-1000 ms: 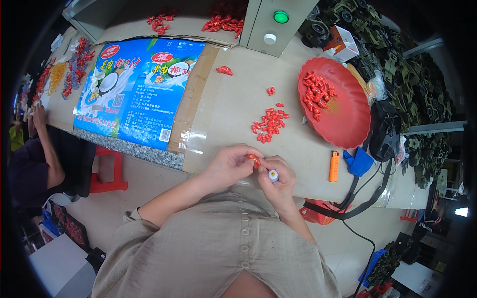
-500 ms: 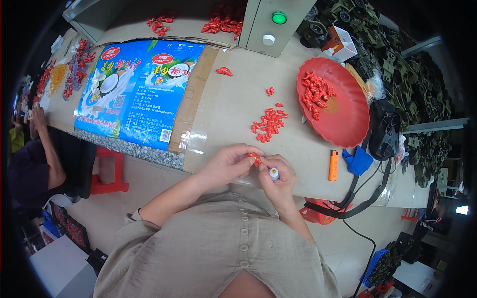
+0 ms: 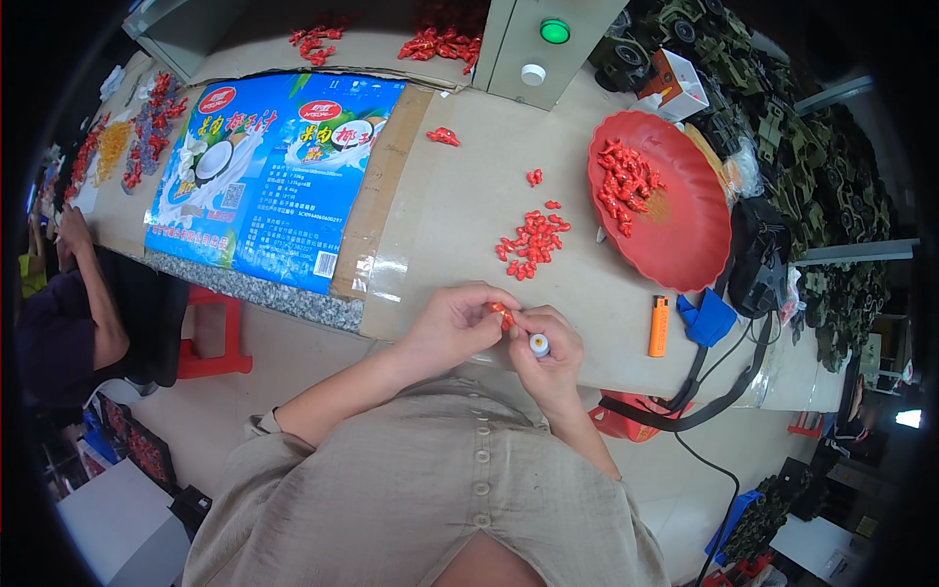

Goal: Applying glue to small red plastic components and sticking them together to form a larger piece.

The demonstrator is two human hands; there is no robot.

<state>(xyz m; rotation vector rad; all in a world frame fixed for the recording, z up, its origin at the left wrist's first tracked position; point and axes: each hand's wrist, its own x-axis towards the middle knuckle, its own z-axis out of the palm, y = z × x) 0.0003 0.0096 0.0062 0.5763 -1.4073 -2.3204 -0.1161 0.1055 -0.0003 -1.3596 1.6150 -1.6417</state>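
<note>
Over the table's near edge, my left hand [image 3: 452, 325] pinches a small red figure-like piece [image 3: 501, 312] with some yellow on it. My right hand [image 3: 556, 360] meets it from the other side, its fingertips at the piece. Tucked in that hand is a white marker-like tube [image 3: 539, 343], its round end facing up. Just beyond my hands lies a loose pile of small red pieces [image 3: 533, 243]. A red scalloped dish [image 3: 675, 264] to the right holds more red pieces [image 3: 624, 181].
A blue printed cardboard sheet [image 3: 284, 215] covers the table's left part. An orange lighter [image 3: 658, 328], a blue cloth-like item [image 3: 706, 318] and a black strap [image 3: 748, 377] lie at right. A metal post with a green light [image 3: 555, 32] stands behind. Another person's arm [image 3: 98, 293] is at far left.
The view has shifted very slightly. Both hands stay at the same spot, with the red piece turned a little between the fingers.
</note>
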